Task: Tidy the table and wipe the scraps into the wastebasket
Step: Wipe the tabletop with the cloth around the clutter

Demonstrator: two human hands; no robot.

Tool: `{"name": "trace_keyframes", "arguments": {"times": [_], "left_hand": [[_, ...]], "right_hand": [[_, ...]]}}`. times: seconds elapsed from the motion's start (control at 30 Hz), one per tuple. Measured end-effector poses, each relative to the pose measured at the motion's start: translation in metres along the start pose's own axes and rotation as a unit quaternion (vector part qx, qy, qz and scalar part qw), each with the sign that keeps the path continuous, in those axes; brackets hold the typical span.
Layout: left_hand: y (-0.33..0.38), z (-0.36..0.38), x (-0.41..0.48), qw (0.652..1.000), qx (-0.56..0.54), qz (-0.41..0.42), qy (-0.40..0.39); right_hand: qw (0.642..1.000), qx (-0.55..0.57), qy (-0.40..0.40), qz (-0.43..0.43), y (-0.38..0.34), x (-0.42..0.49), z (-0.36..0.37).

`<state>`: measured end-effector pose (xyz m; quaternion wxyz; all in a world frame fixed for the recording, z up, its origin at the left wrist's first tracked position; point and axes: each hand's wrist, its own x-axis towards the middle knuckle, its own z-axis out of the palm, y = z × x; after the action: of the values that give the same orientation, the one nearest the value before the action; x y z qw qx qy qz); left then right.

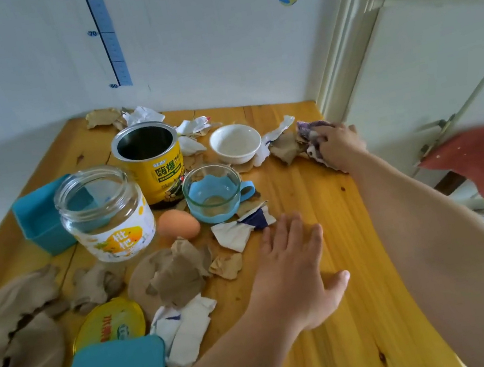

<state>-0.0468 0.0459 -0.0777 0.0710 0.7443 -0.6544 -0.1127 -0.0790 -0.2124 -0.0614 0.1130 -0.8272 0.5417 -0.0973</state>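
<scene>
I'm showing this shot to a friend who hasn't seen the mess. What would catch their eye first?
Probably the cluster of containers mid-table: an open yellow can, a clear glass jar in front of it to the left, and an egg lying loose beside the jar. Torn brown paper scraps litter the near left of the wooden table. At the far right edge, the right hand presses a cloth, while the left hand lies flat and open.

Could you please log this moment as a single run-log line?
right hand: gripping cloth at far table edge | left hand: open, flat on table | scraps: uncleared
</scene>
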Motion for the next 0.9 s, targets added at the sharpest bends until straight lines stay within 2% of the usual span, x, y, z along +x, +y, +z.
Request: {"name": "trace_keyframes", "arguments": {"times": [0.17,0.4,0.47,0.53,0.6,0.73,0.9], "left_hand": [[0.001,0.001,0.000,1.000,0.010,0.003,-0.003],[0.002,0.000,-0.002,1.000,0.015,-0.007,0.011],[0.003,-0.002,-0.005,1.000,0.016,-0.010,0.022],[0.004,-0.005,-0.010,0.999,0.018,-0.010,0.032],[0.004,-0.008,-0.016,0.999,0.020,-0.013,0.033],[-0.002,-0.012,-0.034,0.999,0.024,-0.025,-0.002],[-0.006,-0.006,-0.048,0.999,0.036,-0.023,-0.034]], "right_hand": [[0.991,-0.081,-0.020,-0.107,-0.011,-0.009,0.001],[0.972,-0.062,-0.061,-0.220,-0.041,-0.041,0.006],[0.969,-0.013,-0.059,-0.238,-0.039,-0.047,0.001],[0.977,0.081,0.003,-0.196,-0.029,-0.051,-0.009],[0.981,0.121,0.072,-0.131,-0.008,-0.058,-0.017],[0.997,0.016,0.037,-0.070,0.024,-0.094,-0.005],[0.994,-0.025,0.087,-0.060,-0.003,-0.127,0.008]]}}
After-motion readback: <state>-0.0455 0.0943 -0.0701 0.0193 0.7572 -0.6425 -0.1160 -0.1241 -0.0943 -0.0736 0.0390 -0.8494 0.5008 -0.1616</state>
